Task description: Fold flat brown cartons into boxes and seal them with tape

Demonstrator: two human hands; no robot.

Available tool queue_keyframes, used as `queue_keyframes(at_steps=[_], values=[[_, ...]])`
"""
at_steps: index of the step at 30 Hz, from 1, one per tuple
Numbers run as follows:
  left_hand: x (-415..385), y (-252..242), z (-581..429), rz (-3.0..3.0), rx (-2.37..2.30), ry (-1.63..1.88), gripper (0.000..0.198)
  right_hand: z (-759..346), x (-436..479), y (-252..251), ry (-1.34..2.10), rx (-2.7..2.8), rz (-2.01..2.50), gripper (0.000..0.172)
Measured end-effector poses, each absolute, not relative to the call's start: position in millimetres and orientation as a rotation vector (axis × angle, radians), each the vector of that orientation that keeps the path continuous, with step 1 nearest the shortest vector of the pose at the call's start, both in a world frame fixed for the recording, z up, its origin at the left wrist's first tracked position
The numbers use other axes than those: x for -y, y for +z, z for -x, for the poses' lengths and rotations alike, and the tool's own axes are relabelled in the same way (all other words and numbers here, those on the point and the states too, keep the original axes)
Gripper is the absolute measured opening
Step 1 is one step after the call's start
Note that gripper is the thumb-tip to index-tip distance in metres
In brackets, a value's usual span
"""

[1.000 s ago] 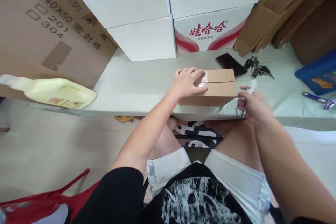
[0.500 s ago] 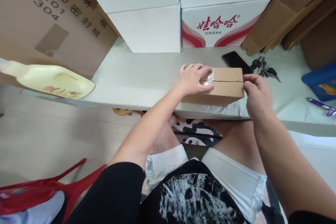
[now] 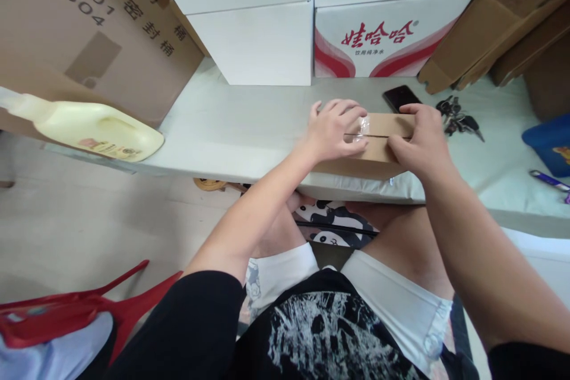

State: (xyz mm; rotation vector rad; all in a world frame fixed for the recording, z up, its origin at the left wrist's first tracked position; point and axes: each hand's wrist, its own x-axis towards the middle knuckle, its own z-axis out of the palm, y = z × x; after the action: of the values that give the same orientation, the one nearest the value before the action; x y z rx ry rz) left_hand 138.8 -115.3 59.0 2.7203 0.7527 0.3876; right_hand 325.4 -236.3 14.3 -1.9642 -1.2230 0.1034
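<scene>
A small brown cardboard box (image 3: 378, 149) stands at the table's near edge, its top flaps meeting in a seam. Across the left part of the seam lies a strip of clear tape (image 3: 364, 125). My left hand (image 3: 335, 130) grips the box's left end, thumb on the near side of the top and fingers on the far side, partly over the tape. Around the right end my right hand (image 3: 423, 138) is closed, thumb near and fingers far. Both hands hide the ends of the box. Just behind it lie a black phone (image 3: 401, 98) and a bunch of keys (image 3: 458, 116).
White cartons (image 3: 249, 41) and a red-lettered carton (image 3: 392, 38) stand along the back of the pale-covered table (image 3: 231, 130). A yellow bottle (image 3: 98, 130) lies at left before a large brown carton (image 3: 102, 29). Folded cardboard (image 3: 481, 24), a blue container (image 3: 550, 139) and a purple pen (image 3: 550, 180) are at right.
My right hand has moved from the box's right end face up and left onto its top, now gripping across the flaps. My left hand stays at the left end. The view has shifted slightly.
</scene>
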Motion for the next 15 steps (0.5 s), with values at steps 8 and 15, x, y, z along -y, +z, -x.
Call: queue_keyframes(at_steps=[8,15], values=[[122,60,-133,-2.775,-0.839,0.557,0.032,-313,240,15,-0.218,1.170,1.891,0.041],[120,57,-129,-2.804,-0.794,0.544,0.037,-306,235,13,-0.234,1.067,1.966,0.006]])
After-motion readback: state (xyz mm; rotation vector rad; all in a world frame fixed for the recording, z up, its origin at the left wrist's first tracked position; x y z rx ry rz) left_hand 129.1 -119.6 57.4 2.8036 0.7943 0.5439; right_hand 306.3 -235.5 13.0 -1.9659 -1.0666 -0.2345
